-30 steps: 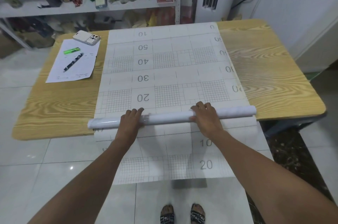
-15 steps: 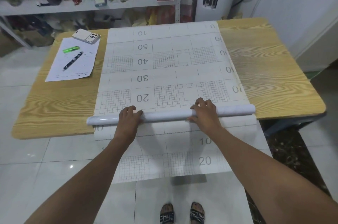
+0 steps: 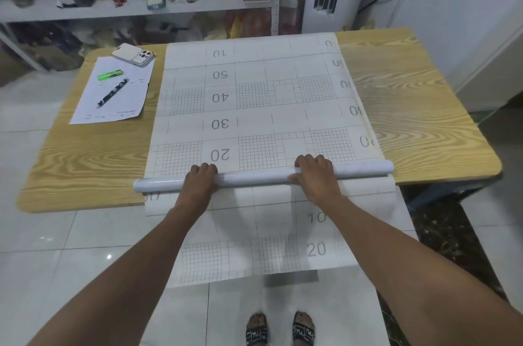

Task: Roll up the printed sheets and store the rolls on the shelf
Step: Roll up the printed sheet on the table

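At table's [image 3: 85, 164] near edge: my left hand [image 3: 199, 184] and right hand [image 3: 317, 177] curl over thin roll [image 3: 254, 176], pressing down. Most of sheet [image 3: 254, 108] lies flat beyond; shelf [image 3: 135, 7] storage not started.

Storeroom: cluttered shelf [image 3: 135, 10], wooden table [image 3: 418, 108]

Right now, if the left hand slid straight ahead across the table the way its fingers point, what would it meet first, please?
The left hand points away over the roll. Ahead lies only the flat printed sheet up to the table's far edge; the pen and phone sit off to the left. The way looks free.
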Available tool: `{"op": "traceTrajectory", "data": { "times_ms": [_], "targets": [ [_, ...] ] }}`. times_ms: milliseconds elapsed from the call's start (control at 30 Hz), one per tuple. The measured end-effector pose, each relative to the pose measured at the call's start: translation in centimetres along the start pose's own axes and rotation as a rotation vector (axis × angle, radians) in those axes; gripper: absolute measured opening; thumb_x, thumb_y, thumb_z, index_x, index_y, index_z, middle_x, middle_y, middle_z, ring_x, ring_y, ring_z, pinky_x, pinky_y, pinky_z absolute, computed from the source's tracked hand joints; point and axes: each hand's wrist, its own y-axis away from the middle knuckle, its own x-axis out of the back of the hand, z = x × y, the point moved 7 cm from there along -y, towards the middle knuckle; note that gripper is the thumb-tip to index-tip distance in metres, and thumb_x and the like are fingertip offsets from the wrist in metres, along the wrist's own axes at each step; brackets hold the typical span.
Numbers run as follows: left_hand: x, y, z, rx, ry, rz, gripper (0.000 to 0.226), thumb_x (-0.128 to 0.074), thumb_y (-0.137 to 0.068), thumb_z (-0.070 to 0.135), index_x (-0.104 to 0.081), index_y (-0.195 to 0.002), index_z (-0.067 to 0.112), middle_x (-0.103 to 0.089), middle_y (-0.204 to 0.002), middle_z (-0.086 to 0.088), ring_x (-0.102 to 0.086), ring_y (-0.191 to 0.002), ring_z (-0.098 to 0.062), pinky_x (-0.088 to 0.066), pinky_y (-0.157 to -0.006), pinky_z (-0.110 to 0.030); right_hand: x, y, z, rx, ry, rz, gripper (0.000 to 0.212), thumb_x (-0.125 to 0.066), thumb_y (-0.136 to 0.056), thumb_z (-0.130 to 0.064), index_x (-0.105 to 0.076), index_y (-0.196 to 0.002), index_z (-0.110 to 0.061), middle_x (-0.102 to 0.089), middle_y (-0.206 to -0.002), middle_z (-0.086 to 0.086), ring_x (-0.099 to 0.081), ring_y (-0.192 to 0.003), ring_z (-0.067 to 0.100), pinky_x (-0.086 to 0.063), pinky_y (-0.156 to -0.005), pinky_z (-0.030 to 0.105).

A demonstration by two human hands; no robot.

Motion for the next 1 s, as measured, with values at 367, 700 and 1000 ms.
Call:
{"op": "traceTrajectory", "data": {
  "times_ms": [367, 700, 1000],
  "targets": [
    [0.18, 0.26, -0.38, -0.038, 0.015, 0.052, 0.032, -0.068, -0.066, -0.014, -0.059, -0.091, 0.004, -0.053, -0.089, -0.014, -0.046, -0.079, -0.028, -0.044, -0.064, -0.039, -0.28, 0.35, 0.43, -0.022, -0.039, -0.009, 0.045, -0.053, -0.088, -0.048, -0.056, -0.118, -0.014, -0.052, -0.118, 0.006, -0.043, -0.106, 0.029, -0.031, -0.095, 0.037],
    [0.74, 0.24, -0.18, -0.021, -0.029, 0.107, 0.048, -0.064, -0.070, -0.013, -0.054, -0.114, 0.003, -0.061, -0.092, -0.014, -0.054, -0.082, -0.030, -0.046, -0.073, -0.039, -0.22, 0.38, 0.61, -0.006, -0.078, -0.049, 0.043, -0.058, -0.089, -0.033, -0.048, -0.129, -0.021, -0.051, -0.120, 0.003, -0.039, -0.107, 0.026, -0.025, -0.096, 0.032],
    [0.36, 0.63, 0.18, -0.084, 0.037, 0.069, 0.042, -0.074, -0.065, -0.010, -0.057, -0.102, -0.001, -0.058, -0.100, -0.018, -0.056, -0.086, -0.032, -0.051, -0.076, -0.041, -0.55, 0.22, 0.69, -0.003, -0.078, 0.019, 0.028, -0.069, -0.079, -0.011, -0.056, -0.103, -0.017, -0.061, -0.099, 0.000, -0.045, -0.092, 0.025, -0.031, -0.082, 0.034]
  ]
}}
